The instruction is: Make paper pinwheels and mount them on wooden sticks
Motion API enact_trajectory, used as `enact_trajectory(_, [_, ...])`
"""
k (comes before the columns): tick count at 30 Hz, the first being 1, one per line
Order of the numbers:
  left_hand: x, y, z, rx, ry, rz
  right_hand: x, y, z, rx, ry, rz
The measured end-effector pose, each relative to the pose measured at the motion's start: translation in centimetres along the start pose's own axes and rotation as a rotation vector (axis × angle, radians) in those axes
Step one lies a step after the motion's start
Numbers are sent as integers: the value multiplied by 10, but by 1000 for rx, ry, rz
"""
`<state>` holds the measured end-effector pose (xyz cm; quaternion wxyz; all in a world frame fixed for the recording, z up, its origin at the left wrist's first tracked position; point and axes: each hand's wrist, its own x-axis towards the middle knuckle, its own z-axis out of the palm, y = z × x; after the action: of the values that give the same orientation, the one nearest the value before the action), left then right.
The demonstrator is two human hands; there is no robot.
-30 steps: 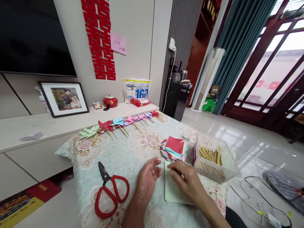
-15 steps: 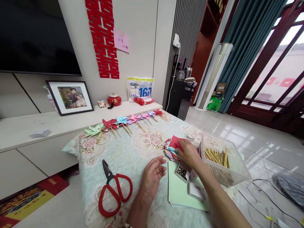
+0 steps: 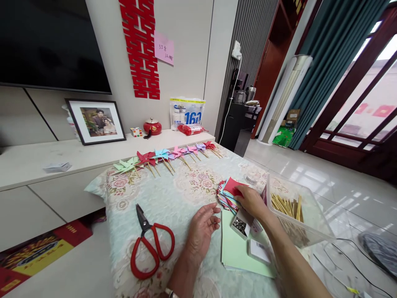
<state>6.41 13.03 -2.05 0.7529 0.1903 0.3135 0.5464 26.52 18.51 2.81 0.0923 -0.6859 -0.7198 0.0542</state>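
Observation:
My right hand (image 3: 252, 201) reaches to a fanned stack of coloured paper pieces (image 3: 226, 200), its fingers pinching the edge of the red paper (image 3: 231, 185) on top. My left hand (image 3: 202, 227) rests palm up on the tablecloth, fingers loosely curled and apart, holding nothing. Beside it lie scissors (image 3: 148, 231) with red handles, blades slightly apart. Right of my left hand, a small box of metal pins or tacks (image 3: 240, 225) and a white box lid (image 3: 259, 251) sit on green paper sheets (image 3: 232, 256).
Paper pinwheels (image 3: 161, 155) on sticks lie in a row along the table's far edge. A clear plastic bin (image 3: 316, 207) of wooden sticks (image 3: 288, 207) stands at the right, near a roll of tape (image 3: 251, 179). Behind is a cabinet top (image 3: 89, 155) with a picture frame (image 3: 102, 122).
The view has shifted slightly, so everything sits a little to the right. My right hand stays at the red paper, and my left hand keeps its pose.

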Motion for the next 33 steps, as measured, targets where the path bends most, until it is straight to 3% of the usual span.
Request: enact_trajectory(33, [-2,-1,1,20,6,-19,0,-1,-1,109,18,47])
